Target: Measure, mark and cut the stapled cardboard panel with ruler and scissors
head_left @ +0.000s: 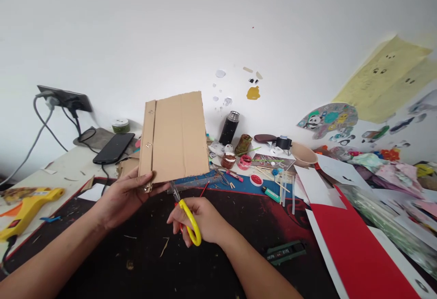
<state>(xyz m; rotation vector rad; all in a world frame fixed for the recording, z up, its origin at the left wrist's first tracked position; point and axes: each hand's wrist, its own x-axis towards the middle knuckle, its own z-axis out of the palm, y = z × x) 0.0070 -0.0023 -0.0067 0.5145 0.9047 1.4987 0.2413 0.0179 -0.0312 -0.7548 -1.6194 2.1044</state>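
Note:
A flat brown cardboard piece point(180, 135), with a narrower strip along its left side, is held up by its lower left corner in my left hand point(126, 196). The thumb lies on the front and the fingers pass behind. My right hand point(196, 221) is closed round yellow-handled scissors point(191, 221). Their metal blades point up to the cardboard's lower edge, close to my left fingertips. Whether the blades touch the cardboard I cannot tell.
A yellow glue gun point(30, 210) and a black phone point(114, 148) lie at the left. Behind stand a black flask point(229, 128) and small jars. A green cutter point(286, 252) lies on the dark mat point(205, 271), with red card point(362, 249) at the right.

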